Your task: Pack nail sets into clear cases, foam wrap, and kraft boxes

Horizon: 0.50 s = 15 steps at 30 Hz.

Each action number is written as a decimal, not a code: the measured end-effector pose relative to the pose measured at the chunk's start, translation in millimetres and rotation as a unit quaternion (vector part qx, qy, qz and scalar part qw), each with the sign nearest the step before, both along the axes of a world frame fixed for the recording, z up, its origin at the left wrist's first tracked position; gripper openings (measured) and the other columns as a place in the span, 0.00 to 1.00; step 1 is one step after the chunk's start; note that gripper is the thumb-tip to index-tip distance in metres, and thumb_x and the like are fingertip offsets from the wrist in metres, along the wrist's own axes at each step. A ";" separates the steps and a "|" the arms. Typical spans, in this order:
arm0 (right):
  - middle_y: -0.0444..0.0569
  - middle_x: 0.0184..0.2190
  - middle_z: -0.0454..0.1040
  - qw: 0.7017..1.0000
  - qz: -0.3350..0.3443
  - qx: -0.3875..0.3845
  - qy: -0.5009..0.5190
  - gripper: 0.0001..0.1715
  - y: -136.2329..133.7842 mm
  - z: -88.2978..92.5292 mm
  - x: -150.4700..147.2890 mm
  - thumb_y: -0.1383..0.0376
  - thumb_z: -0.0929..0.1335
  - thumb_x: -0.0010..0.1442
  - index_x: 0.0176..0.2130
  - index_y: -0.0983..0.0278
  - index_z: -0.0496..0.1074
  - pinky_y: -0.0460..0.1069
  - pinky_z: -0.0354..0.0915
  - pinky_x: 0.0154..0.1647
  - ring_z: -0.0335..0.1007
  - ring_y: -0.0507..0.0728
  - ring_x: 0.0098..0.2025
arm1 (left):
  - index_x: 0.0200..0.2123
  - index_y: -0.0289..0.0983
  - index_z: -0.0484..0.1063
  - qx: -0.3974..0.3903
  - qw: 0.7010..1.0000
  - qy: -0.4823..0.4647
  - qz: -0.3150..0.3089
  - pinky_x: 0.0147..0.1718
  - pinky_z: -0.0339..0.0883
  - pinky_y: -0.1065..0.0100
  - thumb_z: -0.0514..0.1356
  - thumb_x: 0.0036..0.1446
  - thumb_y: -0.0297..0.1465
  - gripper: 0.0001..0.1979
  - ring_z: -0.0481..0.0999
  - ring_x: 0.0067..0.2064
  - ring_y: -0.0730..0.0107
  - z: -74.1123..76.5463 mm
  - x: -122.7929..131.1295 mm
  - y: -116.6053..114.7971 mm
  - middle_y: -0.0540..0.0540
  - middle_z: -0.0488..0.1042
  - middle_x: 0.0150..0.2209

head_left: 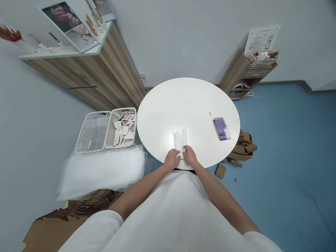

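Observation:
A whitish, translucent sheet or sleeve [180, 138] lies at the near edge of the round white table [162, 105]. My left hand [172, 158] has its fingers closed on the sheet's lower left edge. On the lower right edge, my right hand [189, 155] pinches the same sheet, thumb and fingers close together. Both hands are near each other, and whatever may be inside the sheet cannot be made out. To the right on the table lies a purple item [220, 128], its surface blurred.
Left of the table are a basket of small printed packets [124, 129], a basket of clear plastic pieces [93, 134] and stacked white sheets [102, 171]. Cardboard [243, 147] lies on the floor at right. Wooden cabinets [115, 66] stand behind left and right.

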State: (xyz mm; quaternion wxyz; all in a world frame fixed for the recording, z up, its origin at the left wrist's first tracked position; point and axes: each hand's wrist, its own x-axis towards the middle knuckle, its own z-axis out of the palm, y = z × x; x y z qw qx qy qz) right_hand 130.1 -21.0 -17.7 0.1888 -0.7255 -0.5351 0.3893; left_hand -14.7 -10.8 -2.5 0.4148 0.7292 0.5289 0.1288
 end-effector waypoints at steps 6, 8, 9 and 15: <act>0.50 0.39 0.63 0.999 0.020 0.028 0.000 0.27 -9.0 0.2 3.1 0.72 0.58 0.50 0.51 0.64 0.56 0.50 0.63 0.41 0.63 0.54 0.40 | 0.49 0.44 0.63 0.028 0.997 0.029 -0.066 0.56 0.47 0.57 0.58 0.49 0.28 0.22 0.51 0.60 0.58 5.3 -6.4 12.0 0.46 0.56 0.58; 0.53 0.44 0.62 0.997 0.037 0.058 -0.033 0.29 -11.7 4.4 5.3 0.74 0.58 0.50 0.53 0.65 0.55 0.51 0.62 0.44 0.62 0.55 0.44 | 0.48 0.44 0.63 0.031 0.997 0.018 -0.072 0.57 0.46 0.57 0.59 0.48 0.27 0.22 0.51 0.60 0.58 4.6 -6.5 13.5 0.46 0.57 0.58; 0.54 0.47 0.60 0.994 0.050 0.077 -0.059 0.30 -12.5 7.2 6.9 0.74 0.58 0.50 0.53 0.65 0.56 0.52 0.61 0.46 0.60 0.56 0.47 | 0.48 0.44 0.64 0.032 0.997 0.018 -0.074 0.57 0.46 0.57 0.59 0.48 0.27 0.22 0.51 0.60 0.58 4.3 -6.5 14.0 0.46 0.57 0.58; 0.55 0.59 0.50 0.952 0.242 0.113 -0.148 0.33 -7.0 19.0 14.7 0.70 0.66 0.47 0.53 0.62 0.57 0.58 0.51 0.54 0.44 0.63 0.60 | 0.48 0.43 0.63 0.025 0.994 0.044 -0.096 0.57 0.43 0.57 0.59 0.47 0.27 0.23 0.53 0.60 0.59 8.7 -4.0 19.2 0.45 0.58 0.57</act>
